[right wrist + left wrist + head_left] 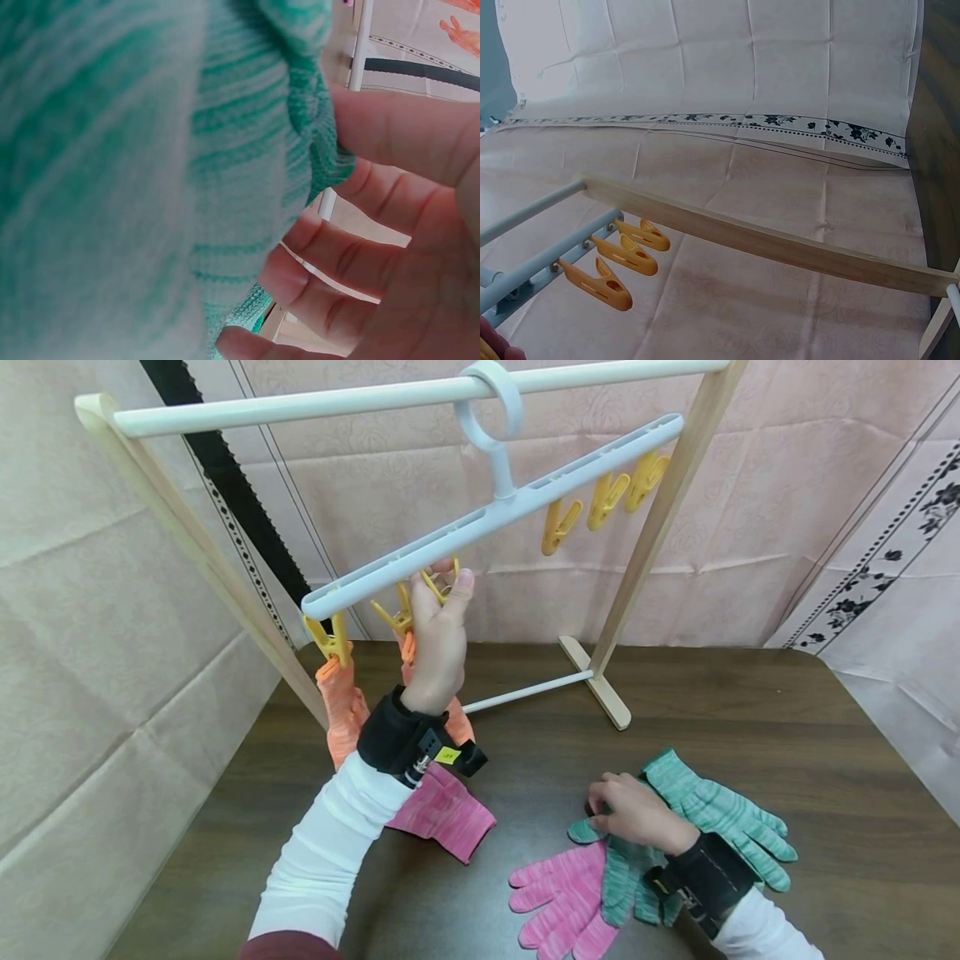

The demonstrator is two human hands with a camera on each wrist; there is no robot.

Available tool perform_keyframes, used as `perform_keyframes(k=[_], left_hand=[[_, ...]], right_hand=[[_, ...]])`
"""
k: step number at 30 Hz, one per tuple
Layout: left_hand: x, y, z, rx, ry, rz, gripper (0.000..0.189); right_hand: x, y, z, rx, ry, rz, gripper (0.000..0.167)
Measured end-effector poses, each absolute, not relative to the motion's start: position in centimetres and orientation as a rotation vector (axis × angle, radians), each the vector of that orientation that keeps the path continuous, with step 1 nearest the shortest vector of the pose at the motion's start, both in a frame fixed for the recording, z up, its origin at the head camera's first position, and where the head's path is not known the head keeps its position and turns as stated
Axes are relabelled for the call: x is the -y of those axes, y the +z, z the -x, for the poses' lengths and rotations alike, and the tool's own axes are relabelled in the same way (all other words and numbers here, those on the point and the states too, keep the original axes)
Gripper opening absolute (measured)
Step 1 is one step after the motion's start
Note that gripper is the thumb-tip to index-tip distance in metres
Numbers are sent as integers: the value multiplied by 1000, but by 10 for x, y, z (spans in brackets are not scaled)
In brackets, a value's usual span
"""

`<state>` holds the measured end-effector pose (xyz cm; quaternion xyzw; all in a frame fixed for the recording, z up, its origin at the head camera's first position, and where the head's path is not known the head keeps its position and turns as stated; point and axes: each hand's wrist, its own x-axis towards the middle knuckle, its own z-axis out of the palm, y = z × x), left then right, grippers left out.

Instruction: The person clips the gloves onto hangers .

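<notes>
My left hand point(438, 643) is raised under the pale blue hanger point(420, 556) and pinches a yellow clothespin point(433, 585) between thumb and fingers. Beside it, two more yellow clothespins point(335, 639) hold orange knitted gloves point(343, 706), partly hidden behind the left forearm. Low over the table, my right hand point(637, 812) grips the edge of a green striped glove point(626, 868); the right wrist view shows thumb and fingers around the green fabric point(322, 142). Another green glove point(720, 810) lies beside that hand, and a pink glove point(558, 893) lies partly under the green one.
The hanger hooks over the white bar point(315, 412) of a wooden stand point(652, 543). Three yellow clothespins point(622, 255) hang at its raised right end; the left end tilts down. Another pink knitted piece point(446, 814) lies on the brown table point(825, 735) below the left forearm.
</notes>
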<state>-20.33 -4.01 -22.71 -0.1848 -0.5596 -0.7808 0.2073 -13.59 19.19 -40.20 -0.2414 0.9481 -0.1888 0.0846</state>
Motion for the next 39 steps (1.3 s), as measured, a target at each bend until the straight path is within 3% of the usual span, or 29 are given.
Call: perform_keyframes(k=[16, 26, 39], left_hand=[[50, -230, 199, 1591, -2140, 534, 34], [53, -230, 201, 1605, -2111, 542, 18], [59, -229, 202, 1657, -2069, 551, 29]], right_hand=[[-186, -407, 151, -2822, -639, 638, 19], [-181, -406, 163, -2799, -718, 575, 22], [-194, -402, 167, -2738, -893, 585, 19]])
